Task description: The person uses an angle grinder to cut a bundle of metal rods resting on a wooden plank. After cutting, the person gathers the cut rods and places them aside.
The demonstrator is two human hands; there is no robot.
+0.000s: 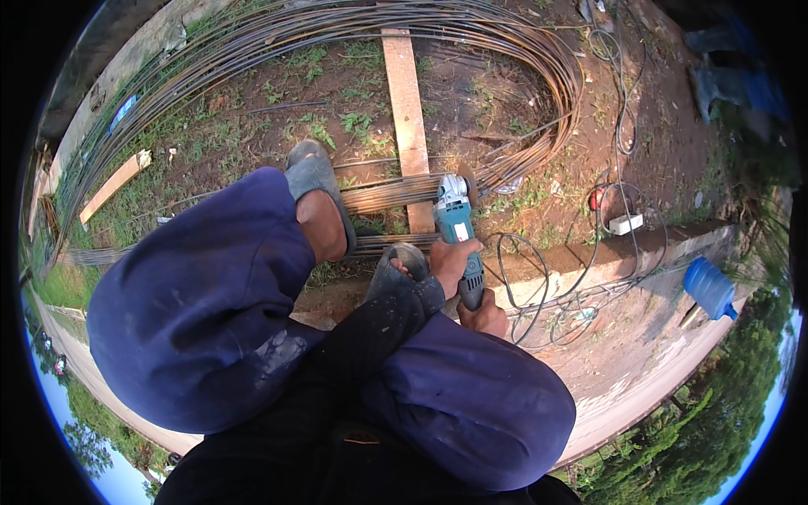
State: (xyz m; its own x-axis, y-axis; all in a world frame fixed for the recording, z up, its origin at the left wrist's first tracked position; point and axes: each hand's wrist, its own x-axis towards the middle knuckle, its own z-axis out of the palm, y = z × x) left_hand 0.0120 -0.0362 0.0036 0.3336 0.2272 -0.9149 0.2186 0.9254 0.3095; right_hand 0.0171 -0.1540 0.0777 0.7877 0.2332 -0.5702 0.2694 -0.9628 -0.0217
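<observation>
Teal grinder — inside left fingers, rear end at right fingers

daylight is brightening the plank, shadows are mottling the soil, edges are bending toward the black rim, the upper right is looking blurred.

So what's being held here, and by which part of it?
The grinder: the left hand grips its body, the right hand its rear end.
</observation>
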